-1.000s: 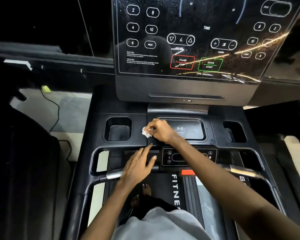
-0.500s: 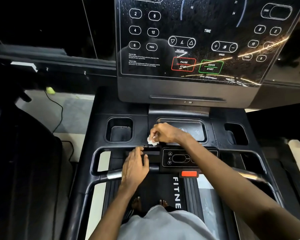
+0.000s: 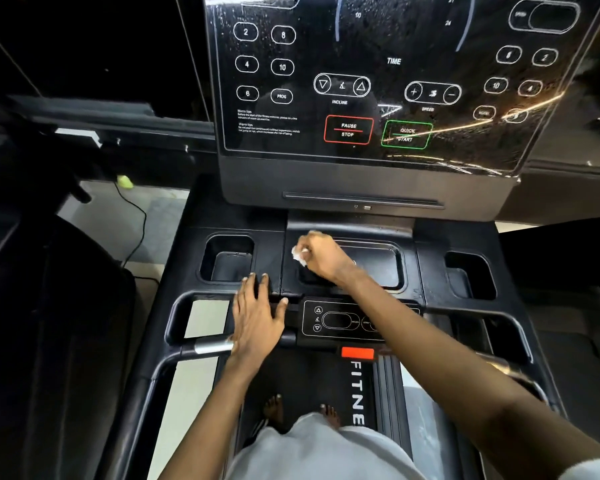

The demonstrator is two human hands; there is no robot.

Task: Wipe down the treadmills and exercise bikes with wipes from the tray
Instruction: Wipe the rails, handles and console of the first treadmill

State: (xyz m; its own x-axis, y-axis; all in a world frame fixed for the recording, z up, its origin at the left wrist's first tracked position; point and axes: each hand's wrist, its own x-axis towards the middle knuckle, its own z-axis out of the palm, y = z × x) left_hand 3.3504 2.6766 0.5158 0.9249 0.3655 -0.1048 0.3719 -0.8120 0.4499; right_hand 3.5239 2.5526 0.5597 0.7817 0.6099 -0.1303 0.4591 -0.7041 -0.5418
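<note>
Wipe [image 3: 299, 256] clutched in my right hand [image 3: 323, 261], pressed at the left edge of the treadmill [image 3: 361, 183] tray [image 3: 381, 271]; my left hand [image 3: 257, 320] lies flat, fingers straight, on the frame [image 3: 268, 249] beside the cupholder [image 3: 227, 263].

The black plastic treadmill console deck [image 3: 267, 252] has a shallow rectangular recessed tray [image 3: 378, 266] at its middle. At that tray's left rim a crumpled white wipe [image 3: 298, 257] is held down against the surface, gripped in the curled fingers of the right hand [image 3: 323, 259]. Left of the tray is a square cup well [image 3: 227, 261], and right of the tray a second cup well [image 3: 470, 275]. In front of the tray and to its left, the left hand [image 3: 257, 317] rests flat, fingers straight, on the deck's front edge.
</note>
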